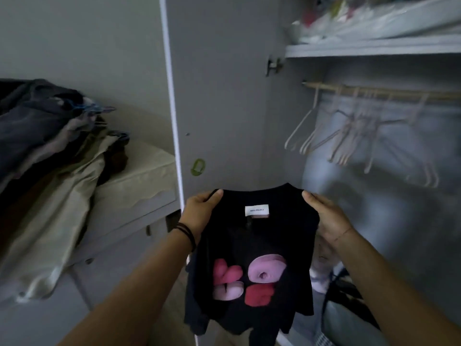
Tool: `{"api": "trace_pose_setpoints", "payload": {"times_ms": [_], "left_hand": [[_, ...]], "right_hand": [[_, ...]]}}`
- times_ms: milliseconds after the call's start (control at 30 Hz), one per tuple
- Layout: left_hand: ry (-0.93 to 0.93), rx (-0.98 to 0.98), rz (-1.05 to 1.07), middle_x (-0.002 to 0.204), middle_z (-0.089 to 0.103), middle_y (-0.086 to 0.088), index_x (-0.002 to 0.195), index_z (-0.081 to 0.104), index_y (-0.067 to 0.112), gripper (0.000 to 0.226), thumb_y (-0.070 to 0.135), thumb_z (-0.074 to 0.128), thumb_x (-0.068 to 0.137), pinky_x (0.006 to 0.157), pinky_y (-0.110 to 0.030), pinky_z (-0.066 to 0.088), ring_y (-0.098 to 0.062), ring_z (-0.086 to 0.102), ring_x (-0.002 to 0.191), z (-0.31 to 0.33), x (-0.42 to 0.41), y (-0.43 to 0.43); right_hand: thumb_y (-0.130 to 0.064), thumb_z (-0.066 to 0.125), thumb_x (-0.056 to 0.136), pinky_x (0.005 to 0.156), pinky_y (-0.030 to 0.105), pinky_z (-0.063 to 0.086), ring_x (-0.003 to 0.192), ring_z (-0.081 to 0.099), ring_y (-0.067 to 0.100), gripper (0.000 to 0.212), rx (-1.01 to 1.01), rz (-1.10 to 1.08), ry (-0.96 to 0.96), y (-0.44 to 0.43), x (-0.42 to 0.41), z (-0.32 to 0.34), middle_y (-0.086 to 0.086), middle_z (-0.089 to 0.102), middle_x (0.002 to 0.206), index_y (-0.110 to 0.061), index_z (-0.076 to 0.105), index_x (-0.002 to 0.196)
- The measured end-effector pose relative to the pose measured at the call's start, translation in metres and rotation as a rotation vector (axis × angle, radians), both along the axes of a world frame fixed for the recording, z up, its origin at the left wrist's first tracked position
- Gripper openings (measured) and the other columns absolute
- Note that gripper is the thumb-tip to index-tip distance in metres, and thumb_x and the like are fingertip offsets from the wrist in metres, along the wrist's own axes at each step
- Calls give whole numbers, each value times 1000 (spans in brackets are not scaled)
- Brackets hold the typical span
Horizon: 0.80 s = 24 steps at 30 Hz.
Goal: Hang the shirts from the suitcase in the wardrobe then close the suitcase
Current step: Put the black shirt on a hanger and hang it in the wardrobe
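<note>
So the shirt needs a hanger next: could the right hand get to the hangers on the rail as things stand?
Probably, once it lets go: the right hand grips the shirt, but the door stands open and nothing shows between it and the hangers on the rail.

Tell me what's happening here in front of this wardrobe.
A person holds up a black shirt with pink and purple puffy shapes, the left hand and the right hand each gripping a shoulder, before the open grey wardrobe. It is not yet on a hanger. Pale plastic hangers, seemingly bare, hang on the wooden rail inside. A heap of dark and beige clothes lies on a pale cabinet to the left.
</note>
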State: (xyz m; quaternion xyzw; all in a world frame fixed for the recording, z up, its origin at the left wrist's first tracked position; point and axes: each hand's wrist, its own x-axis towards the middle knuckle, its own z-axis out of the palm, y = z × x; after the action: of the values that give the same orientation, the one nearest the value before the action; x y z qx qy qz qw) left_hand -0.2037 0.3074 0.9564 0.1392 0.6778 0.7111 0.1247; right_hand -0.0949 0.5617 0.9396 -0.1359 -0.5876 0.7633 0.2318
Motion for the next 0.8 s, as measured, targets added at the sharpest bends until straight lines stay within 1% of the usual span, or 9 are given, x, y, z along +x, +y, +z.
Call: {"api": "trace_pose_setpoints", "payload": {"times_ms": [67,133,233,333,433,533,633,700,800], "left_hand": [[-8,43,-54,74,72,-2,89,72,7,15,21,64,89,56,-18,54,-10,69,62,11,-11,31],[-12,68,-114,71,72,0,83,72,11,12,20,66,88,54,-17,52,-8,69,61,21,-19,62],[-41,97,-200,76,74,-5,85,73,9,13,21,68,86,57,-20,53,-14,70,66,32,-25,107],[-57,96,-283,85,75,-11,90,73,6,19,24,71,84,66,-27,55,-23,71,77,40,-25,150],[-61,93,-363,85,74,-13,90,73,5,21,24,70,84,66,-28,55,-24,71,74,47,-20,192],[-65,104,-420,85,74,-15,85,74,5,17,22,70,84,68,-30,54,-25,70,74,52,-17,236],[-54,78,-465,85,71,-19,83,72,1,22,23,71,83,71,-33,53,-28,66,74,52,-14,280],[-39,45,-508,85,66,-21,87,68,-1,27,25,71,83,72,-36,50,-30,63,76,52,-11,306],[-76,52,-556,76,67,-16,81,69,2,23,25,70,82,61,-27,52,-24,64,63,51,-8,337]], "right_hand": [[-44,86,54,90,38,52,102,66,32,73,18,-55,-5,21,5,4,21,68,109,0,67,109],[-28,71,77,77,29,56,94,67,27,39,37,-120,-19,42,12,6,17,70,102,-1,68,106],[-16,61,87,64,22,55,77,69,17,13,115,-211,-86,75,25,10,5,74,82,-7,71,88],[-13,60,89,63,23,53,64,65,14,17,215,-258,-174,109,41,15,0,70,66,-7,68,75],[-12,63,87,62,19,52,67,63,14,13,324,-275,-244,143,58,22,1,68,69,-8,69,76],[-6,62,87,64,16,54,64,64,8,10,371,-356,-226,184,67,38,-5,68,65,-9,68,80],[-6,61,88,56,14,51,52,60,1,18,402,-575,-148,235,72,71,-9,64,53,-15,67,75],[-8,61,89,57,17,49,54,57,4,20,406,-709,-103,273,76,91,-6,63,55,-18,66,72],[-11,60,89,63,22,45,62,52,10,23,418,-802,-124,326,73,109,0,57,66,-21,62,68]]}}
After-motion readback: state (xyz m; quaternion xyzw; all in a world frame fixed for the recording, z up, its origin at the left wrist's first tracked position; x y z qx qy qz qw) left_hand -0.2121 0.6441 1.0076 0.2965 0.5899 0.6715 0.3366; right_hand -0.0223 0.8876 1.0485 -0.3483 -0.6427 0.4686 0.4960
